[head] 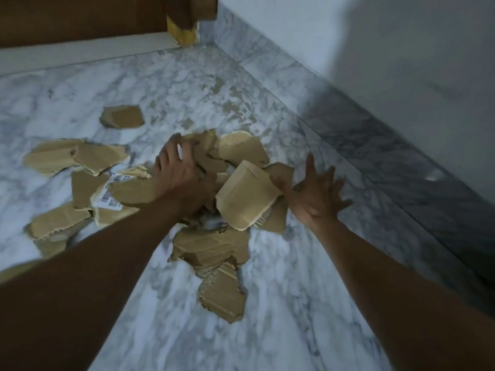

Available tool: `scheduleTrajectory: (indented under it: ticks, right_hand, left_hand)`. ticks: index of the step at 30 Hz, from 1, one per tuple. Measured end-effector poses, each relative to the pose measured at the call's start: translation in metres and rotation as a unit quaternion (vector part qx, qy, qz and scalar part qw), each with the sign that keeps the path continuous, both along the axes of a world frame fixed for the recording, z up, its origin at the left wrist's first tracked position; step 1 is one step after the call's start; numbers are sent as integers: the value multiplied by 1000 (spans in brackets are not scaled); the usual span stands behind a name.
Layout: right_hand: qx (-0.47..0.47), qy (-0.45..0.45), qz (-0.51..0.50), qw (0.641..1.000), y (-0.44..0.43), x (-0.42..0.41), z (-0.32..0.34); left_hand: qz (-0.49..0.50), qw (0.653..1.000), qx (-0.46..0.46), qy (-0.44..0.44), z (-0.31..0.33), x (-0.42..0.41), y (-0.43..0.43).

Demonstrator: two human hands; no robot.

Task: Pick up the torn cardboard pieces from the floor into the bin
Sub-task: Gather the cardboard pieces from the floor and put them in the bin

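Several torn brown cardboard pieces lie on the marble floor. My left hand presses down on the middle heap, its fingers curled around crumpled cardboard pieces. A larger tilted piece leans up beside it. My right hand is spread open at that piece's right edge, palm toward it. Flat pieces lie to the left, one bearing a white barcode label. A lone piece sits farther back, and another lies nearest me. No bin is in view.
A grey marble skirting and white wall run along the right side. A brown wooden door with a pale threshold closes the far end. The image is blurred by motion.
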State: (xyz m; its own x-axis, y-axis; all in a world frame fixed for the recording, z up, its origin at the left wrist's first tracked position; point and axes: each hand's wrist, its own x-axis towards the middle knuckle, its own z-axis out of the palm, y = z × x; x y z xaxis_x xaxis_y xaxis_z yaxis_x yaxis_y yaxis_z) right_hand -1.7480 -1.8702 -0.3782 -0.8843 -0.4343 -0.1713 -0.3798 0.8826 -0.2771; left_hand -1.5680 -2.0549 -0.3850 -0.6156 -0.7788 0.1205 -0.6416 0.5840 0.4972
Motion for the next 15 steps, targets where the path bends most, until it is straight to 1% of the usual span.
scheduleTrajectory:
  ticks: [1,2,5,6,9,12,13,15]
  right_hand:
    - [18,-38,-4,999,-1,-1,-2]
    - [27,-59,17,998,-4,0,-1]
    - [-1,-100,87,991,-24,6,0]
    - [-7,-112,107,988,-28,7,1]
    - [11,-120,176,977,-29,10,-2]
    - [18,-106,217,970,-19,20,-4]
    - [17,-103,225,969,-17,25,-2]
    - [22,-100,240,965,-16,36,7]
  left_hand:
    - [-18,1000,20,-12,0,-10,-8]
    - [-44,998,32,-37,-1,-20,-15]
    - [-112,982,38,-150,-10,-35,-27]
    - [-125,978,31,-163,-13,-33,-25]
    - [-153,979,25,-129,-15,-12,-15]
    - [-146,986,62,-49,3,17,-9]
    - [-129,990,56,-31,9,29,-5]
    - [-74,996,-21,-50,18,61,7]
